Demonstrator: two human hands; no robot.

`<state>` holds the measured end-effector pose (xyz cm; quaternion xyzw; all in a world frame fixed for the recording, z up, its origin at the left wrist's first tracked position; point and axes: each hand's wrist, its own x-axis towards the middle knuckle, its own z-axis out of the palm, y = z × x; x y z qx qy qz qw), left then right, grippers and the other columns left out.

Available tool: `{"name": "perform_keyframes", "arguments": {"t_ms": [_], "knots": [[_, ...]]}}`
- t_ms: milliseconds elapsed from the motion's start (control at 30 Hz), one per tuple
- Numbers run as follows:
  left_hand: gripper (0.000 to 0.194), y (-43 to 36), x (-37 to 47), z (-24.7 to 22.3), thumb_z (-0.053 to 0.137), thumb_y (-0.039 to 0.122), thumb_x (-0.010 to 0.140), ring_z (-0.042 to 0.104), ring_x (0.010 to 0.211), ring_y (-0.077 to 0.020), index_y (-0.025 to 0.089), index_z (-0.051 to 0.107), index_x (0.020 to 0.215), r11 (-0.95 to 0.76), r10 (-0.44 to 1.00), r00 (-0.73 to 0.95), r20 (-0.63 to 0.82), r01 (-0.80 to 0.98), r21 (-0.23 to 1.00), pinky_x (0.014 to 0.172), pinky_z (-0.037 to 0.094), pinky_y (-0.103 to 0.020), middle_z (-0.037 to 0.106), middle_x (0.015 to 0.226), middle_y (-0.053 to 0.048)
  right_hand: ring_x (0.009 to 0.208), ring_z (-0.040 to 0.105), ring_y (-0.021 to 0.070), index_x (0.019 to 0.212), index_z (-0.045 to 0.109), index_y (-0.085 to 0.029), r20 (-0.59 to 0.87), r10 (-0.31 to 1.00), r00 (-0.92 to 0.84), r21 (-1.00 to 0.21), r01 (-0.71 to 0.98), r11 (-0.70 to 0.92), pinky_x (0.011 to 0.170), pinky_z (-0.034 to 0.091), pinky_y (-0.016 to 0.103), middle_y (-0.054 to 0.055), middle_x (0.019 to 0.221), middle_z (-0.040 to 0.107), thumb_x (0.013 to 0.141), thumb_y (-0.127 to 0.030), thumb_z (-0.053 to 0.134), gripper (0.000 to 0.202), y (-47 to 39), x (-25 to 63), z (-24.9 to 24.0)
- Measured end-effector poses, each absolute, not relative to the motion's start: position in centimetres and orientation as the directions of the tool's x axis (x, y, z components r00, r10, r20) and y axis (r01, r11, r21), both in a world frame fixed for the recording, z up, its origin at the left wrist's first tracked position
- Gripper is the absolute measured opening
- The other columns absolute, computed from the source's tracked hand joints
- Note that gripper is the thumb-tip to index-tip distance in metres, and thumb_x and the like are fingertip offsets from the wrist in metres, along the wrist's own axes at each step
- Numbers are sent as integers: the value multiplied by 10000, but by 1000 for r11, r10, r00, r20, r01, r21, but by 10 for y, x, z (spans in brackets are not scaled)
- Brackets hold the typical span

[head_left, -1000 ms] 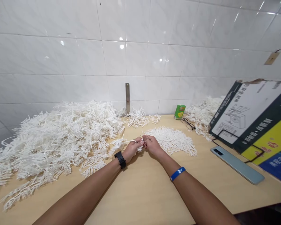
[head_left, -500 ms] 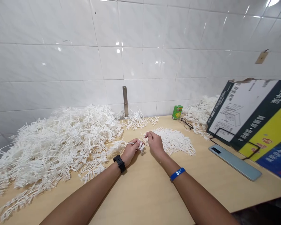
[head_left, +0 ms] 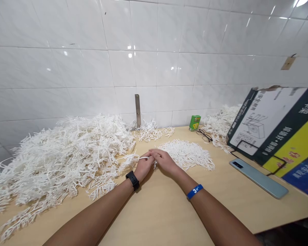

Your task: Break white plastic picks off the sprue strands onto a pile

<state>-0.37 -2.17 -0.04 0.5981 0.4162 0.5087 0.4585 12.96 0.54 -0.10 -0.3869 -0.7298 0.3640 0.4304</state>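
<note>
My left hand [head_left: 143,168], with a black watch at its wrist, is closed on a thin white branched plastic piece [head_left: 144,158]; one stem sticks out to the left and small tips show below the fingers. My right hand [head_left: 166,162], a blue band at its wrist, is closed over the same piece, its fingertips meeting the left ones. What lies between the fingertips is mostly hidden. Just behind and right of my right hand spreads a flat heap of small white slivers [head_left: 188,153]. Left of my hands rises a large tangled pile of white branched plastic pieces [head_left: 79,153].
By the tiled wall stand a metal strip [head_left: 138,111] and a small green box [head_left: 194,123], with black-framed glasses [head_left: 204,135] nearby. A smaller white clump [head_left: 149,132] lies behind my hands. At right are a phone [head_left: 259,178] and a printed cardboard box [head_left: 274,126].
My right hand has moved left until its fingers met my left hand at the white piece. The left hand stays almost in place. The surroundings look the same.
</note>
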Motion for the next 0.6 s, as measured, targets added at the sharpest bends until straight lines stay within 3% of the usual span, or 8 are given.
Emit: {"name": "perform_keyframes", "arguments": {"t_ms": [67, 167, 267, 367, 467, 600], "knots": [[379, -22, -3, -2, 546, 474, 810, 513, 849, -92, 103, 560, 884, -258, 959, 133, 250, 42, 965, 813, 391, -200, 567, 877, -46, 960, 599, 130, 990, 684, -99, 320, 873, -367, -875, 240, 421, 873, 450, 238, 86, 1038, 645, 919, -560, 414, 538, 6, 128, -4], [398, -21, -2, -4, 526, 499, 805, 444, 718, -75, 102, 523, 835, -259, 957, 146, 250, 47, 965, 720, 367, -209, 516, 778, -30, 713, 557, 111, 852, 632, -81, 287, 907, -308, -884, 281, 375, 672, 413, 224, 72, 801, 623, 908, -587, 380, 568, 10, 129, -8], [425, -21, -3, -4, 543, 525, 777, 424, 680, -77, 102, 503, 809, -251, 953, 184, 239, 46, 967, 682, 353, -215, 486, 729, -27, 737, 548, 98, 835, 640, -104, 297, 916, -271, -860, 341, 380, 681, 388, 211, 42, 811, 626, 914, -500, 396, 472, 13, 130, -10], [434, -21, -4, -3, 564, 519, 773, 493, 803, -100, 100, 535, 882, -249, 944, 232, 236, 29, 968, 768, 381, -215, 545, 837, -52, 760, 537, 92, 805, 650, -130, 334, 911, -240, -820, 403, 407, 695, 355, 213, 13, 813, 626, 909, -441, 430, 395, 13, 132, -8], [423, -19, -6, -4, 557, 511, 811, 495, 847, -94, 105, 531, 927, -236, 927, 296, 230, -17, 972, 818, 382, -222, 564, 925, -61, 758, 540, 98, 817, 663, -152, 345, 918, -198, -796, 457, 398, 688, 333, 224, 1, 814, 633, 910, -436, 427, 380, 10, 133, -4], [449, -15, -8, -6, 561, 542, 811, 442, 759, -73, 105, 478, 874, -210, 919, 332, 211, -41, 977, 740, 359, -223, 487, 828, -33, 731, 517, 110, 800, 638, -144, 329, 935, -133, -814, 463, 352, 658, 311, 236, 16, 787, 619, 903, -472, 399, 419, 8, 130, -3]]}}
